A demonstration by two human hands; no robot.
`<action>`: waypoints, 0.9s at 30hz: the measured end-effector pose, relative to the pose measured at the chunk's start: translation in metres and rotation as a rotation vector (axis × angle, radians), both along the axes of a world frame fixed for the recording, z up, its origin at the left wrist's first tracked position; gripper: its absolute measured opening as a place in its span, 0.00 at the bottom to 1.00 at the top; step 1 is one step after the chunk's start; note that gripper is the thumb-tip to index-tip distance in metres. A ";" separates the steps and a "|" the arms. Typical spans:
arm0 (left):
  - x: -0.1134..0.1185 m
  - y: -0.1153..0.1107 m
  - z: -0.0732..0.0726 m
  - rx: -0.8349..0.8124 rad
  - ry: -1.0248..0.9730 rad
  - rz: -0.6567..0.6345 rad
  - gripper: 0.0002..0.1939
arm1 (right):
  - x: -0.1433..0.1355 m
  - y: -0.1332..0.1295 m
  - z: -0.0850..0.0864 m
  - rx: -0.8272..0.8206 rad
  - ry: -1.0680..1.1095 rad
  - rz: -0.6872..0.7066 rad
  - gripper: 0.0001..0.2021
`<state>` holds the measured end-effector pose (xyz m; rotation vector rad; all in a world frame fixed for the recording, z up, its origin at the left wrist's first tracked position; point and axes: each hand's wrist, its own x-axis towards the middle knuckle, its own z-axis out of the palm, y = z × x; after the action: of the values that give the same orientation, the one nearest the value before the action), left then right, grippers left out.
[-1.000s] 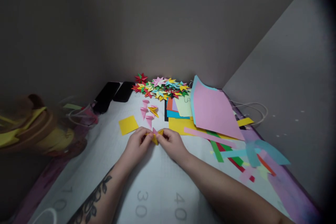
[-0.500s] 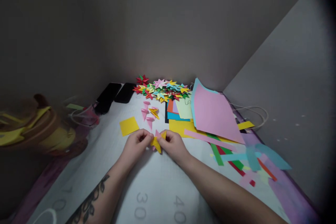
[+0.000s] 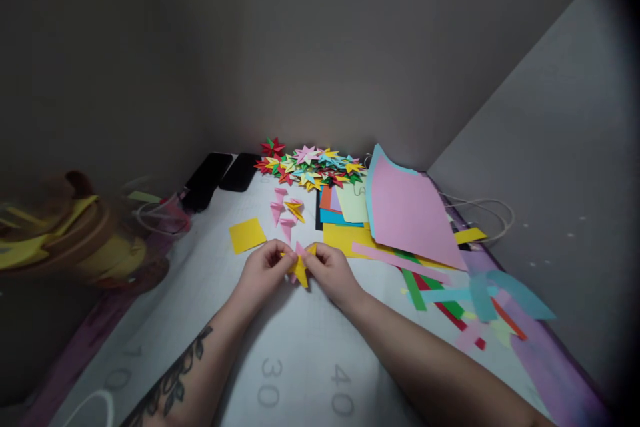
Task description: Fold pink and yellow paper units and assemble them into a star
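Observation:
Between my two hands is a folded paper star (image 3: pixel 301 271) in yellow and pink, its points sticking out between the fingertips. My left hand (image 3: pixel 267 269) pinches its left side with thumb and forefinger. On the right side, my right hand (image 3: pixel 331 271) grips it the same way, fingers closed. Just beyond lie several pink folded paper pieces (image 3: pixel 277 212) and a yellow folded piece (image 3: pixel 295 211). A flat yellow paper square (image 3: pixel 247 235) rests beyond my left hand. My fingers partly cover the star.
Finished paper stars (image 3: pixel 310 170) are heaped by the wall. Two dark phones (image 3: pixel 209 180) lie at back left, above a brown pot (image 3: pixel 95 233). Coloured sheets with a large pink sheet (image 3: pixel 413 213) stand to the right, with paper strips (image 3: pixel 445 297) scattered nearer me.
Both hands stay pinched on the star, which has turned slightly between the fingers. The whole view has shifted a little.

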<state>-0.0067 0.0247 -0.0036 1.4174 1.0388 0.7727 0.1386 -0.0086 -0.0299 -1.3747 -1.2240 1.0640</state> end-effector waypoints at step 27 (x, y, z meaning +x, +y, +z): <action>-0.004 0.003 -0.005 0.045 0.014 0.203 0.12 | 0.002 0.002 -0.005 -0.056 0.279 -0.061 0.10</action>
<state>-0.0103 0.0281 -0.0086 1.3708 1.1954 0.9385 0.1409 -0.0062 -0.0347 -1.2485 -0.9494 1.2098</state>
